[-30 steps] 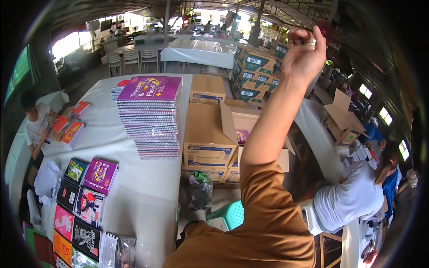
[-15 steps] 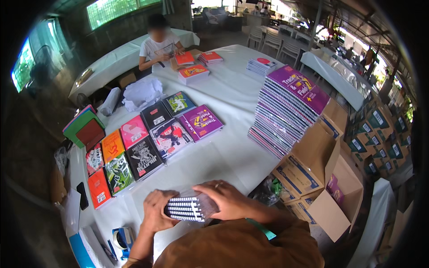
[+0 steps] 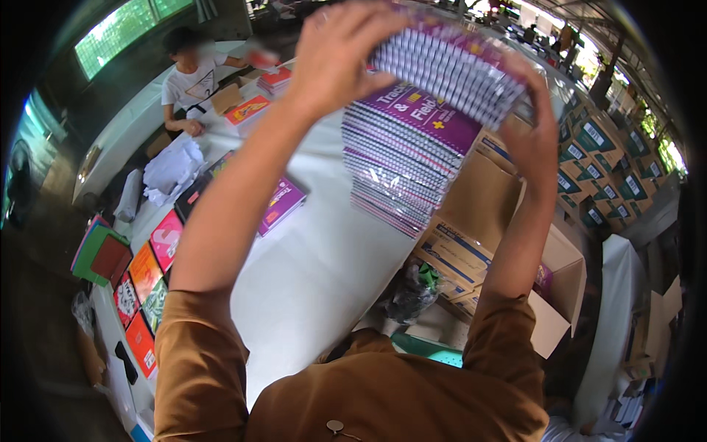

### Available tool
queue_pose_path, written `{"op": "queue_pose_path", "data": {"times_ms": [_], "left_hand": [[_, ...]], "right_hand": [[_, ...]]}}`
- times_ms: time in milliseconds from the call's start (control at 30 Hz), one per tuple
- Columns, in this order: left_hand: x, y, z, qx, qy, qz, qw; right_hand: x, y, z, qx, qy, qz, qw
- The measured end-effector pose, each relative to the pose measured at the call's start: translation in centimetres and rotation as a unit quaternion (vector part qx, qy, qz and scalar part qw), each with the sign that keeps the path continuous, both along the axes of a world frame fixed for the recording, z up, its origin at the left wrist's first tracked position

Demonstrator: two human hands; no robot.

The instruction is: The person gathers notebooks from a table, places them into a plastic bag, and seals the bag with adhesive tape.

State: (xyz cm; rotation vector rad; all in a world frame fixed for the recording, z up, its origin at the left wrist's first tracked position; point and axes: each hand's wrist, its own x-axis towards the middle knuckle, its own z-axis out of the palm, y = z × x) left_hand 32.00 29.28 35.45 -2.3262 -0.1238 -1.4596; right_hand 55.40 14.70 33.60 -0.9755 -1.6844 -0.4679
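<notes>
Both my arms are stretched forward over the table's far right part. Between my hands is a bundle of purple spiral-bound notebooks (image 3: pixel 449 70), their coil bindings facing me. My left hand (image 3: pixel 342 59) grips the bundle's left end, and my right hand (image 3: pixel 532 129) wraps round its right end. Directly beneath stands a tall stack of plastic-wrapped purple notebooks (image 3: pixel 401 166). The bundle overlaps the stack's top in view; whether it touches it, I cannot tell. My left forearm hides part of the laid-out notebooks, among them a purple notebook (image 3: pixel 282 206).
Open cardboard boxes (image 3: pixel 471 210) adjoin the stack on the right, with more cartons (image 3: pixel 604 166) behind. Across the table (image 3: pixel 309 272) a person in a white shirt (image 3: pixel 193 82) handles orange notebooks (image 3: pixel 247 110). Crumpled white paper (image 3: pixel 173 171) and coloured folders (image 3: pixel 101 250) lie left.
My hands were near my body around a smaller-looking spiral-bound bundle; now they are raised far forward at the purple stack. The view has shifted right. The other person's arm has moved out sideways.
</notes>
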Motion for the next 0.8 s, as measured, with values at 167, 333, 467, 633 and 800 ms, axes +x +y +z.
{"op": "queue_pose_path", "data": {"times_ms": [167, 333, 467, 633, 800], "left_hand": [[1.4, 2.3, -7.2, -0.100, 0.047, 0.001, 0.994], [-5.6, -1.1, -10.5, -0.197, 0.020, 0.005, 0.980], [-18.5, -12.4, -22.6, -0.399, -0.058, 0.278, 0.872], [-25.3, -31.0, -35.1, -0.610, 0.032, 0.565, 0.555], [-25.9, -40.2, -37.3, -0.708, 0.057, 0.585, 0.392]], "right_hand": [[0.5, 0.3, -5.9, -0.148, 0.057, 0.079, 0.984], [-3.4, -0.5, -8.7, -0.040, 0.052, -0.132, 0.989], [-15.6, -3.0, -19.1, -0.134, 0.023, 0.228, 0.964], [-22.7, -4.0, -36.0, -0.484, -0.190, 0.248, 0.817], [-22.8, -3.2, -38.2, -0.454, -0.368, 0.207, 0.785]]}}
